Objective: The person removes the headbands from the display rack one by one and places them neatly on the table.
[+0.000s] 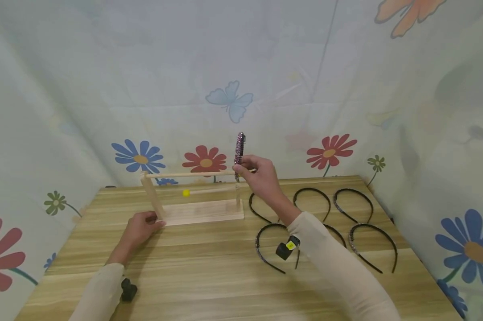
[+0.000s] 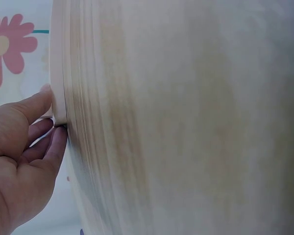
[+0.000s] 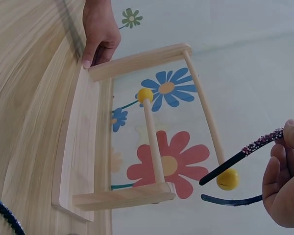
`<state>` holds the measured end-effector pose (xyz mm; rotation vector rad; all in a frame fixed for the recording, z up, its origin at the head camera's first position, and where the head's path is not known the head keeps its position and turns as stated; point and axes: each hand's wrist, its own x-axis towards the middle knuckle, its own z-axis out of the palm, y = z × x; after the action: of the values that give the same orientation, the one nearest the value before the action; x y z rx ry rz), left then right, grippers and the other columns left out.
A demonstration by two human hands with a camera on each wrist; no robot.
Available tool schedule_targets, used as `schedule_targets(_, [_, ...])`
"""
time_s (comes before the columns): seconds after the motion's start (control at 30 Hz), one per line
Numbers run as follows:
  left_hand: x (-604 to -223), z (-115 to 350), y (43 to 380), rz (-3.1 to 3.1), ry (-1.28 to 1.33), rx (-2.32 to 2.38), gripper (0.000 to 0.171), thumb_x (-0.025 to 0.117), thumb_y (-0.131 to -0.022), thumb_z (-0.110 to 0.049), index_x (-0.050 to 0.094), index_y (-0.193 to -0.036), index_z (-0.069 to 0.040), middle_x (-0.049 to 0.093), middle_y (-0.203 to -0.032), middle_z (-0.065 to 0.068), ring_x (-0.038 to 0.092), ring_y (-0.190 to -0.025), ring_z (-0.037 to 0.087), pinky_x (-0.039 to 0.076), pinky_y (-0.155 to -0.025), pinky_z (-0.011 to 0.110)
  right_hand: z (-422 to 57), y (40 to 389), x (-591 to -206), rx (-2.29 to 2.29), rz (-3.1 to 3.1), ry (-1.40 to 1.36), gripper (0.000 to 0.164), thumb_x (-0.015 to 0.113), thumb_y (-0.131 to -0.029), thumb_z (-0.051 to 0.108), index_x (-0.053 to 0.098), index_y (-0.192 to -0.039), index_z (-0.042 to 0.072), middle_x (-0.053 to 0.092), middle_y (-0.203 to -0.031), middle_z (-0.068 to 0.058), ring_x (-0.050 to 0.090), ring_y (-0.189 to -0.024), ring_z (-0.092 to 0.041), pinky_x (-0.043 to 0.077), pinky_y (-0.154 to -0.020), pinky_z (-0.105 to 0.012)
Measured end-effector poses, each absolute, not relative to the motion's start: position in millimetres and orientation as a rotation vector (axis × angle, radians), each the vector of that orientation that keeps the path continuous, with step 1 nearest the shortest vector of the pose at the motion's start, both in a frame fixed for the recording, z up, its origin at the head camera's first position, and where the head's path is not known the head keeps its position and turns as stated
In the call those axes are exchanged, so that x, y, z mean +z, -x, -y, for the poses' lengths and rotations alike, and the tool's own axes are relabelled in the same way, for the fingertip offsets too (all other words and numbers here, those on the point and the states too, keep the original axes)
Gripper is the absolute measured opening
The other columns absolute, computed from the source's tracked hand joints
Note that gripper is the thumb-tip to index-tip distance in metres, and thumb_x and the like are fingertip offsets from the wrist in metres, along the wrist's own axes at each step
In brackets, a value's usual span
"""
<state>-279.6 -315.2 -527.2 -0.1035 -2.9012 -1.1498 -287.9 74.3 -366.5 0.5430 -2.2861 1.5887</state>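
My right hand (image 1: 261, 176) pinches a black headband (image 1: 239, 149) covered in purplish glitter, raised at the right end of a wooden rack (image 1: 203, 213). In the right wrist view the headband's two free ends reach to either side of the yellow ball (image 3: 228, 179) that tips the rack's outer rod (image 3: 203, 107); I cannot tell whether they touch it. A second, shorter rod (image 3: 154, 142) carries another yellow ball (image 3: 145, 95). With thumb and fingers, my left hand (image 1: 138, 232) grips the rack's base at its left end, as the left wrist view (image 2: 27, 156) confirms.
Several dark glittery headbands lie in two rows on the right of the wooden table (image 1: 193, 276), among them a back-right headband (image 1: 352, 189) and a front-right one (image 1: 371, 225). My right forearm covers part of them. A flower-printed cloth (image 1: 165, 67) hangs behind the table.
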Motion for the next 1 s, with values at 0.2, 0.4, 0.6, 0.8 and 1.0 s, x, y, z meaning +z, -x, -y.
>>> schedule_targets(0.2, [-526,316,280,2.914,0.095,-1.144,0.048,0.072,-0.097,-0.018,0.059,-0.131,0.015,0.064,-0.128,0.033,0.065,-0.117,0.045,0.055,-0.095,0.053,-78,285,-365,1.582,2.294,-0.551,0.027,0.073,-0.097,0.02,0.074,-0.115,0.001,0.076,-0.1,-0.013,0.071,-0.097,-0.025,0.06,-0.085,-0.039])
schedule_targets(0.4, [-530,317,282,2.907,0.104,-1.143,0.048,0.072,-0.097,-0.017,0.059,-0.13,0.015,0.064,-0.127,0.033,0.065,-0.116,0.045,0.056,-0.094,0.052,-82,281,-365,1.581,2.298,-0.568,0.025,0.074,-0.096,0.023,0.075,-0.112,0.004,0.077,-0.097,-0.009,0.071,-0.092,-0.021,0.06,-0.082,-0.037])
schedule_targets(0.6, [-531,317,283,2.902,0.118,-1.144,0.048,0.072,-0.097,-0.017,0.059,-0.13,0.015,0.065,-0.126,0.033,0.066,-0.116,0.045,0.057,-0.092,0.052,-88,276,-367,1.569,2.326,-0.572,0.027,0.075,-0.095,0.026,0.076,-0.113,0.005,0.077,-0.097,-0.009,0.071,-0.088,-0.02,0.056,-0.072,-0.032])
schedule_targets(0.8, [-529,316,282,2.908,0.104,-1.147,0.049,0.072,-0.097,-0.017,0.059,-0.131,0.015,0.064,-0.127,0.033,0.065,-0.117,0.045,0.056,-0.094,0.053,-91,270,-371,1.62,2.345,-0.558,0.03,0.076,-0.094,0.029,0.077,-0.113,0.005,0.078,-0.099,-0.008,0.071,-0.088,-0.018,0.057,-0.072,-0.031])
schedule_targets(1.0, [-530,315,282,2.92,0.09,-1.141,0.049,0.072,-0.097,-0.018,0.058,-0.132,0.015,0.063,-0.129,0.032,0.064,-0.119,0.045,0.056,-0.095,0.053,-92,261,-377,1.645,2.383,-0.542,0.03,0.077,-0.094,0.033,0.078,-0.109,0.007,0.078,-0.098,-0.004,0.071,-0.087,-0.016,0.058,-0.072,-0.032])
